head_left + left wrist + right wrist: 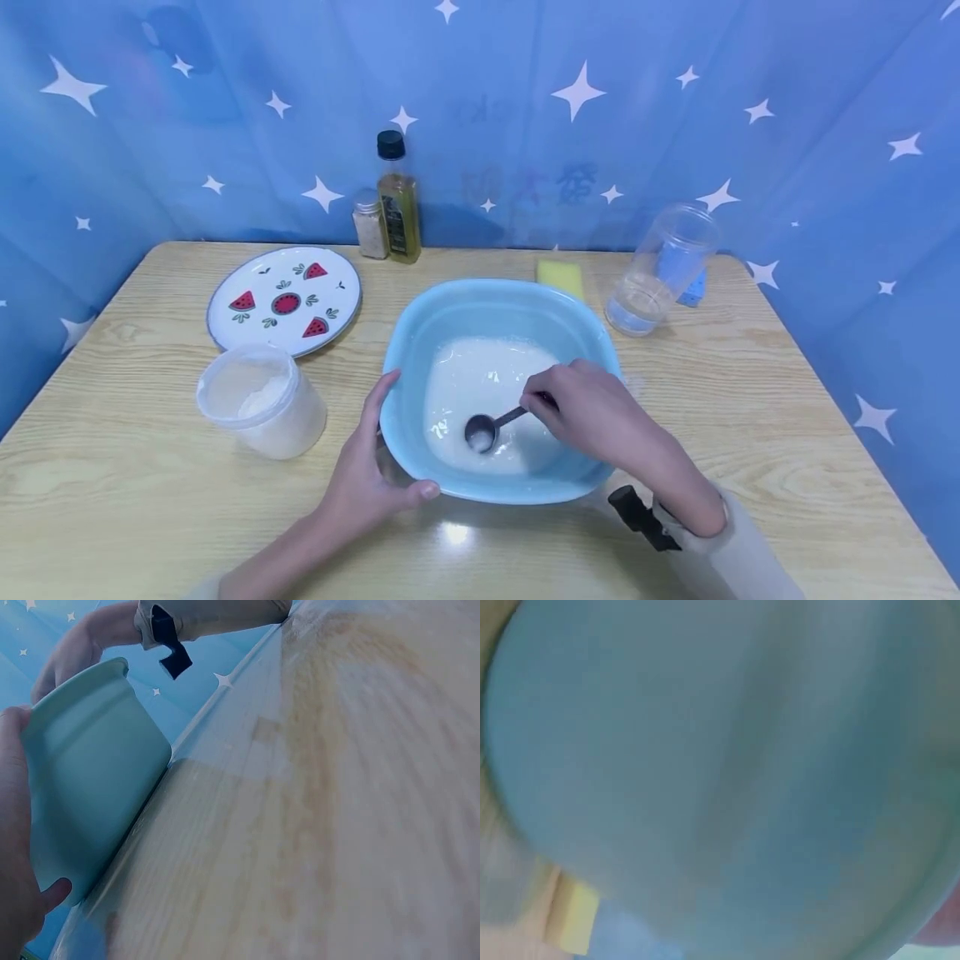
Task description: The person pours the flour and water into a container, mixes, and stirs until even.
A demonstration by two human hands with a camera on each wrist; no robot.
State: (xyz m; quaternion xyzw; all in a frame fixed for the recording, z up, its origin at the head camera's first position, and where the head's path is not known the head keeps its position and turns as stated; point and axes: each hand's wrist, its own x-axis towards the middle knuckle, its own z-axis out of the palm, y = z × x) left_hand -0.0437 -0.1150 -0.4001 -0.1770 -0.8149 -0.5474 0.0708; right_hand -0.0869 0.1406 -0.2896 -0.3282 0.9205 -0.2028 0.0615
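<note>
A light blue plastic basin (408, 350) holds a layer of milky white liquid (480, 371). My right hand (588, 408) reaches over the near right rim and grips the handle of a dark measuring spoon (482, 434), whose bowl sits at the liquid with some white in it. Against the basin's near left side rests my left hand (358, 483), thumb and fingers spread along the rim. From the left wrist view, that hand (15, 847) touches the basin's outer wall (97, 772). The outer wall (667, 750) fills most of the blurred right wrist view.
Left of the basin stand an open tub of white powder (281, 421) and a watermelon-patterned plate (225, 308). An oil bottle (400, 212) and a shaker jar (370, 229) are behind. A yellow sponge (559, 277), a clear cup of water (637, 304) and a blue item (693, 287) stand back right.
</note>
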